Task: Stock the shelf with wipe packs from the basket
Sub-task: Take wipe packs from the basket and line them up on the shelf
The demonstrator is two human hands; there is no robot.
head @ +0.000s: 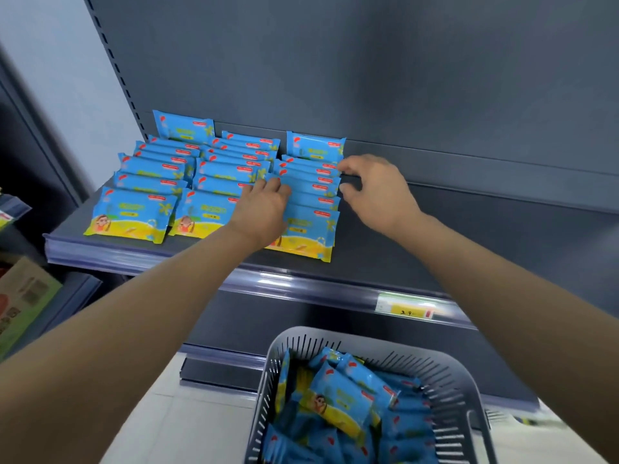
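Blue-and-yellow wipe packs stand in three overlapping rows on the dark grey shelf. The left row and middle row are untouched. My left hand rests on the left side of the right row, fingers lying over the packs. My right hand is at that row's right edge, thumb and fingers curled against the pack ends. Below, a grey slotted basket holds several more wipe packs.
The shelf stretches bare to the right of the rows. A price tag sits on the shelf's front rail. Cartons stand on a lower shelf at the left. White floor tiles show under the basket.
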